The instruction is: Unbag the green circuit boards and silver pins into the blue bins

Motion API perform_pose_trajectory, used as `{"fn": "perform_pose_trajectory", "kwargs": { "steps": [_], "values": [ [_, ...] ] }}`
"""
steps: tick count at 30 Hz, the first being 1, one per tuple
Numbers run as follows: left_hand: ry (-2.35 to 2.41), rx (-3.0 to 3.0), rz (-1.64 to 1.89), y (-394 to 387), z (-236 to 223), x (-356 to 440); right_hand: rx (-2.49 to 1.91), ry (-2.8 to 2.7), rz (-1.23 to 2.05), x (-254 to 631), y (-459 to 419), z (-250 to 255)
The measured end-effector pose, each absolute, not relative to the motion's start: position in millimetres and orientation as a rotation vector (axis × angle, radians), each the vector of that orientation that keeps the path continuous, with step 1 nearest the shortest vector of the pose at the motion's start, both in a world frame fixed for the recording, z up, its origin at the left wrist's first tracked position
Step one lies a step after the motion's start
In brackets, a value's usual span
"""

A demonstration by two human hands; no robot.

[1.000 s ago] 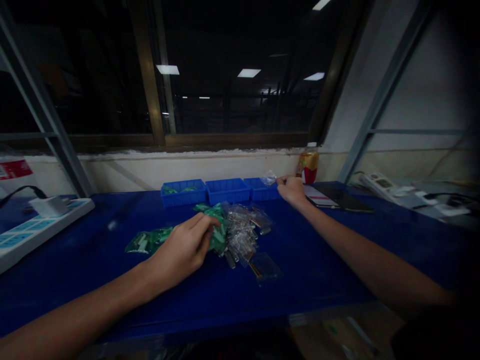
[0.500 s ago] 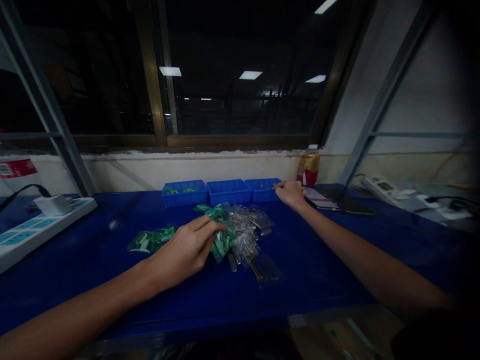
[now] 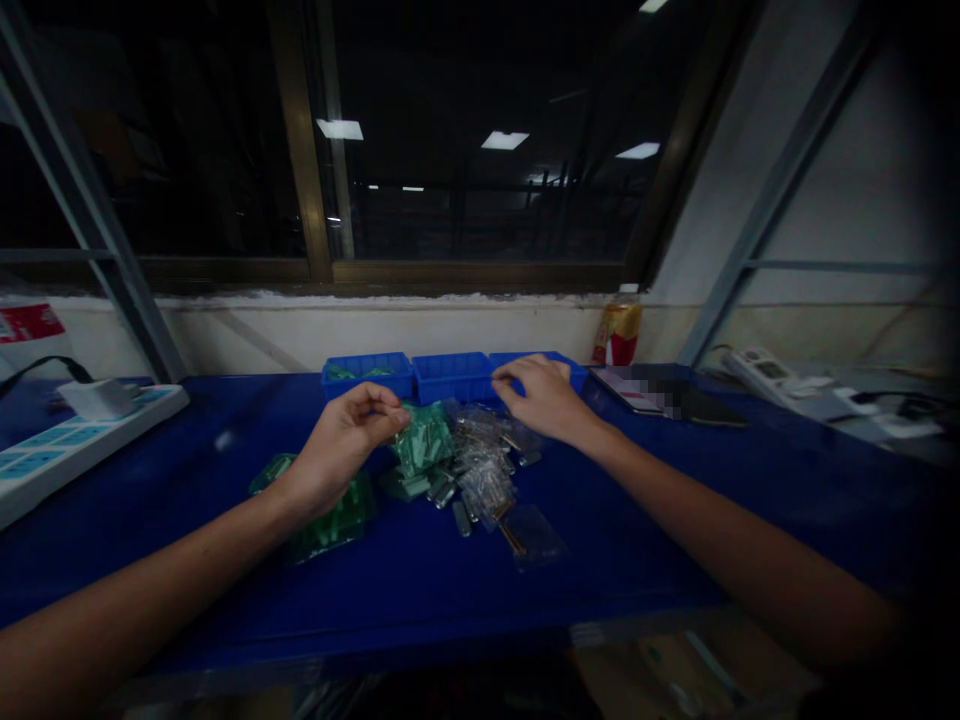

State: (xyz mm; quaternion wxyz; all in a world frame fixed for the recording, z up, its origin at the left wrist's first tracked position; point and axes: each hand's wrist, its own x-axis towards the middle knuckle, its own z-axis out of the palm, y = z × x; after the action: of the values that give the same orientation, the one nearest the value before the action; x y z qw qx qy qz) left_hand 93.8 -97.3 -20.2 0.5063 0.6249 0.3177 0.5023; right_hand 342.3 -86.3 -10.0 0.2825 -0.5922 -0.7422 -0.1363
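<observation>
My left hand is closed in a pinch on the corner of a green plastic bag with small pale pieces inside. More green bags lie on the table beneath and beside my left wrist. My right hand hovers in front of the right blue bin, its fingers bent and apart with nothing visible in them. Between and below the hands is a pile of small clear bags and loose metal pieces. One clear bag with brass-coloured pins lies at its near edge.
Behind the pile stand a left blue bin with green bags in it and a middle blue bin. A power strip lies at left. On the right are a phone, a bottle and more plugs.
The clear bag has left my right hand, which has moved back left from the right bin. My left hand has moved up and left; a green bag now lies under its wrist.
</observation>
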Motion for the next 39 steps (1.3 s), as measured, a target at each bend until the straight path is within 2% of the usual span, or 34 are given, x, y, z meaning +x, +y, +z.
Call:
{"fn": "perform_pose_trajectory", "kwargs": {
  "steps": [6, 8, 13, 20, 27, 31, 35, 39],
  "values": [
    [0.696, 1.461, 1.217, -107, -17, 97, -1.130, -2.052, 0.578, 288, -123, -12],
    [0.672, 1.486, 1.222, -108, -17, 97, -1.088, -1.982, 0.733, 284, -126, -14],
    [0.728, 1.570, 1.140, -107, -17, 97, -1.076, -1.913, 0.671, 288, -125, -14],
    [0.841, 1.547, 1.055, -109, -18, 99, -1.111, -1.944, -0.110, 290, -135, -10],
    [0.738, 1.468, 0.883, -114, -18, 99, -0.971, -2.097, -0.326, 283, -142, -17],
    [0.772, 1.598, 1.007, -112, -20, 100, -0.959, -2.149, -0.160, 281, -142, -16],
    [0.805, 1.762, 1.212, -109, -23, 98, -1.106, -2.042, 0.309, 279, -138, -13],
    [0.768, 2.182, 1.259, -111, -23, 95, -1.107, -1.862, 0.803, 278, -136, -12]
  ]
}}
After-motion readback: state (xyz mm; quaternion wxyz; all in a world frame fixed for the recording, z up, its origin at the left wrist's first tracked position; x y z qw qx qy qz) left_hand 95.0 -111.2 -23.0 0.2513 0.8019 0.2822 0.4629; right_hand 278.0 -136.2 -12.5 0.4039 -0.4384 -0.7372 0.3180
